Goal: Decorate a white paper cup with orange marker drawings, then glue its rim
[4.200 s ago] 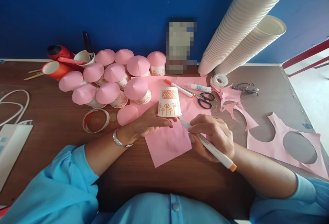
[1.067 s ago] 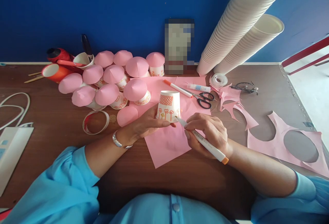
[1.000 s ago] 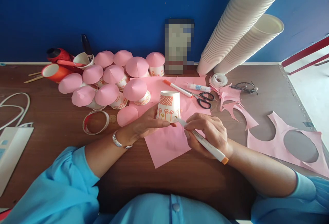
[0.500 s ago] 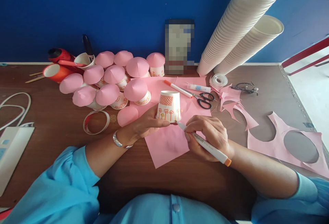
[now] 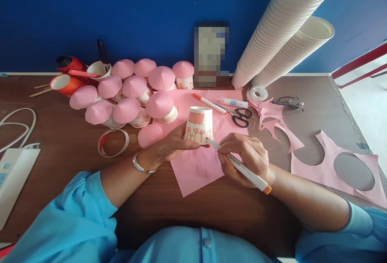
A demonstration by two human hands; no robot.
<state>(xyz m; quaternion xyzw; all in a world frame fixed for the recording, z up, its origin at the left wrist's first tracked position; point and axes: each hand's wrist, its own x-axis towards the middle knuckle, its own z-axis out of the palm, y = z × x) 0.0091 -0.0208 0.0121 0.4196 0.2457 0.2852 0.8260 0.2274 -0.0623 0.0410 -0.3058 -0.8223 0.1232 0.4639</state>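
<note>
The scene is evenly and brightly lit, with daylight entering from the right, where the floor [image 5: 367, 106] is washed out. Soft shadows are cast under the hands. Focus is sharp throughout. Straight lines are bent near the edges, and one upright object [image 5: 211, 53] is pixelated.

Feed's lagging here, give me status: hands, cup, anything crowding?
Left hand grips upturned paper cup. Right hand holds marker, tip at cup's rim. Scissors lie just behind, apart.
</note>
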